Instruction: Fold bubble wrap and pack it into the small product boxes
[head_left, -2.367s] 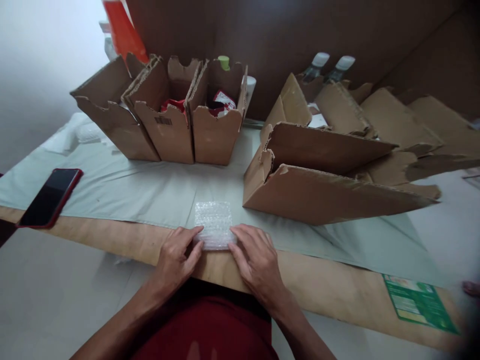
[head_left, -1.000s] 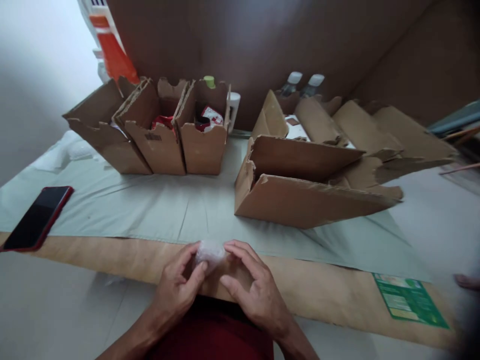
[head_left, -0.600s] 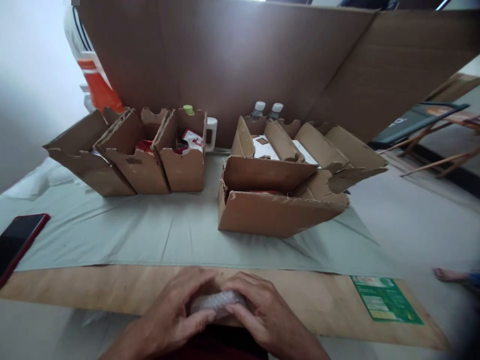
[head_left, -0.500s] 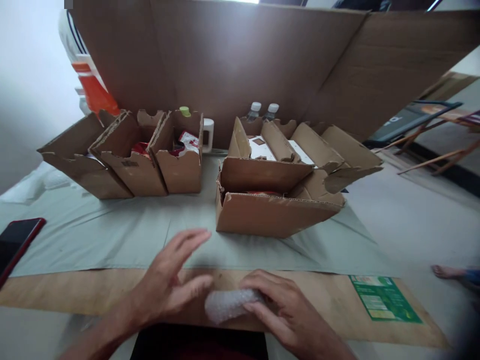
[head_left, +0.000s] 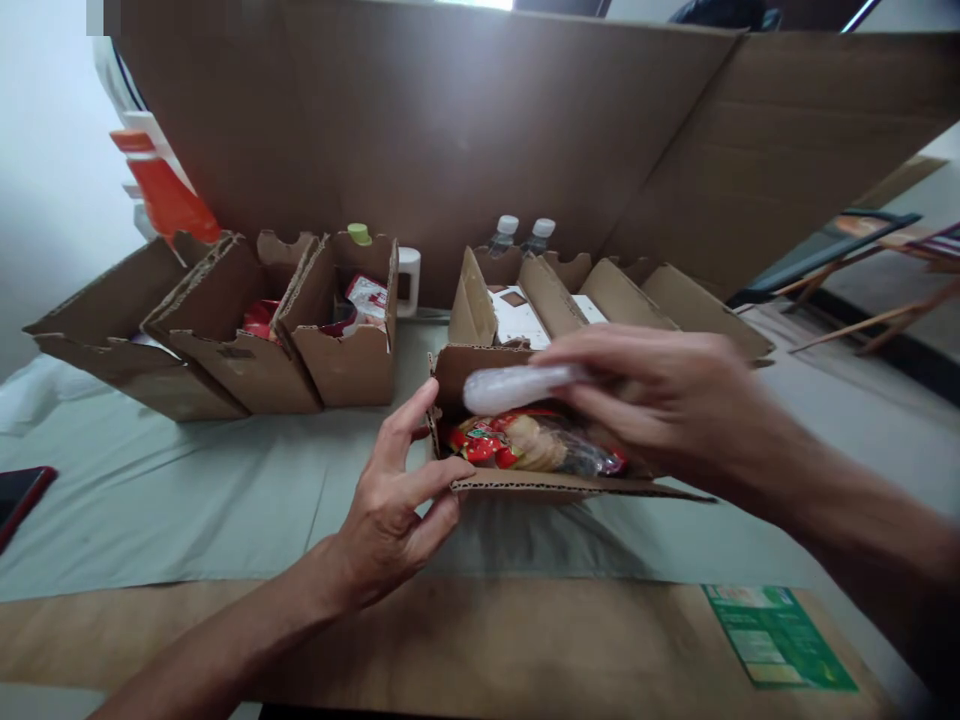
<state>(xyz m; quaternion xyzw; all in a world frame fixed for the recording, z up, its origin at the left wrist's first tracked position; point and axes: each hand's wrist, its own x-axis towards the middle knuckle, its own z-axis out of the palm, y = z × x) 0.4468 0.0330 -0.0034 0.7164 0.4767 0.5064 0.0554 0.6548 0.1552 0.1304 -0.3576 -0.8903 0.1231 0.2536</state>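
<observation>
My right hand (head_left: pixel 645 395) is closed on a small bubble-wrapped bundle (head_left: pixel 517 388), holding it over the open front cardboard box (head_left: pixel 454 366). What the wrap covers cannot be made out. Inside that box lies a red and clear packet (head_left: pixel 525 440) of pale, round food pieces, below the bundle. My left hand (head_left: pixel 409 490) grips the box at its left front corner, with fingers at the left side and the thumb on the front edge. The front panel leans outward towards me.
Three cardboard bins (head_left: pixel 349 365) stand at the left, holding packets. Behind the front box are more bins with white boxes (head_left: pixel 517 315), and two capped bottles (head_left: pixel 506 232). A white mug (head_left: pixel 409 280), a phone (head_left: pixel 22 500) and a green printed sheet (head_left: pixel 780 640) are also around.
My right hand has lifted the bundle from the near edge up over the front box. My left hand has moved forward onto the box's corner, and the front panel now tilts outward.
</observation>
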